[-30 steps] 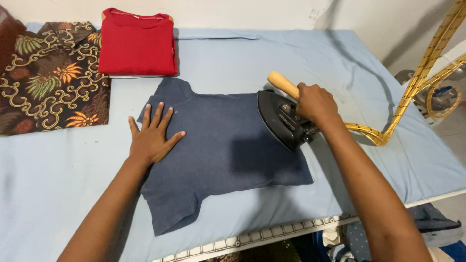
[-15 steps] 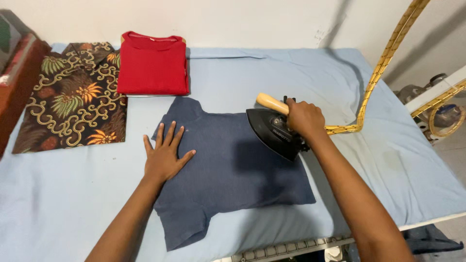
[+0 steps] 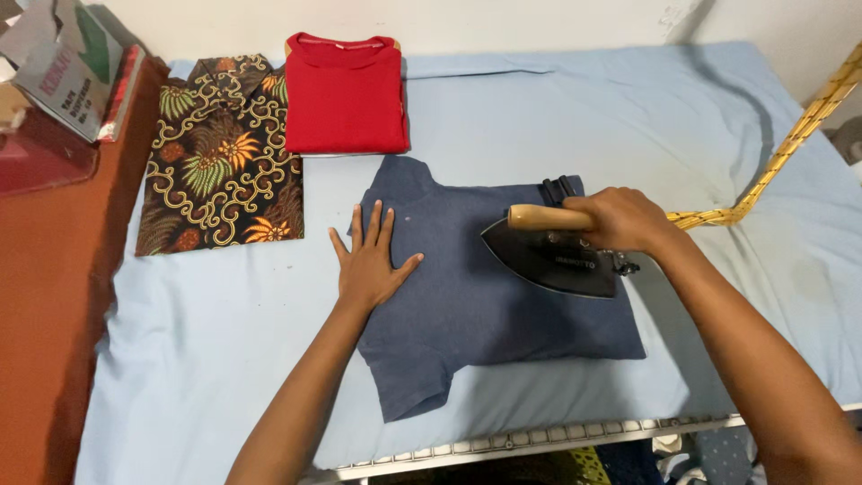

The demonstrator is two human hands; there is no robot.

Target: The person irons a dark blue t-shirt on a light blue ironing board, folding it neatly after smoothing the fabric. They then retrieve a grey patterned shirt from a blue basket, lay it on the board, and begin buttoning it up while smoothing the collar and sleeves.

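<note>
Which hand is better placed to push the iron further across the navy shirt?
Right. The right hand already grips the iron's wooden handle on the navy shirt. The left hand lies flat, pinning the shirt's left edge.

My left hand (image 3: 371,260) lies flat, fingers spread, on the navy shirt (image 3: 485,296). My right hand (image 3: 624,220) grips the wooden handle of the black iron (image 3: 552,256), resting on the shirt. Blue-covered surface (image 3: 557,117); folded red shirt (image 3: 346,94) and patterned shirt (image 3: 224,157) lie behind.

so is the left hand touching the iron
Apart. The head view shows the left hand flat on the navy shirt, with bare cloth between it and the iron.
</note>
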